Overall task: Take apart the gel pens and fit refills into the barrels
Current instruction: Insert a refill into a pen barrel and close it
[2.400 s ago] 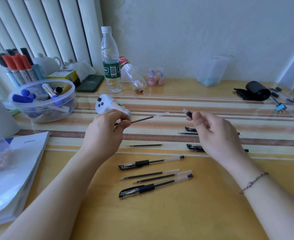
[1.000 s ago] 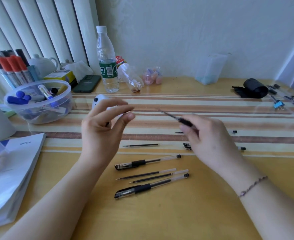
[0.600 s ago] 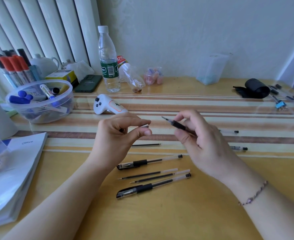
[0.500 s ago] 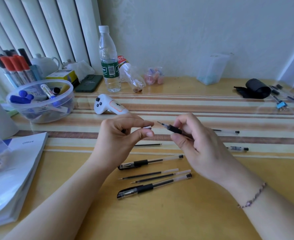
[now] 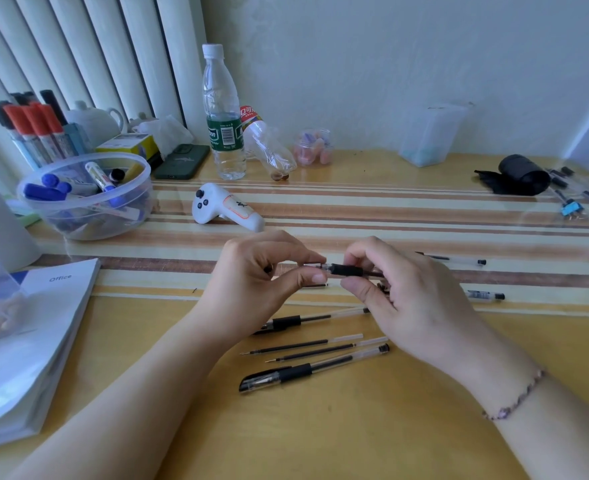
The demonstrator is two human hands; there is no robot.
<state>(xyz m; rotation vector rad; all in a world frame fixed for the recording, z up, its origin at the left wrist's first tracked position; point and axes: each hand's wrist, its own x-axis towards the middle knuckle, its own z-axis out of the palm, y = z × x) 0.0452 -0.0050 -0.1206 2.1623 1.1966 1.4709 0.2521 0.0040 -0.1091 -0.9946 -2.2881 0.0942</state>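
Observation:
My right hand [image 5: 411,303] grips a gel pen by its black rubber grip [image 5: 348,270], held level above the striped cloth. My left hand [image 5: 258,282] pinches a small clear tip piece [image 5: 315,268] between thumb and forefinger, right at the pen's front end. Below my hands lie a capped black gel pen [image 5: 307,370], two bare refills [image 5: 303,345] side by side, and another gel pen [image 5: 298,320] partly under my wrists. Two clear barrels [image 5: 459,260] [image 5: 487,295] rest to the right.
A clear bowl of markers [image 5: 137,202] and a stack of booklets [image 5: 26,341] sit at the left. A white controller [image 5: 223,209], a water bottle [image 5: 223,116] and a phone [image 5: 182,161] stand behind my hands. A black pouch [image 5: 518,174] and a clear box [image 5: 428,136] are far right.
My hands have come together. The pen in my right hand swung level and its tip now meets the clear piece pinched in my left fingers.

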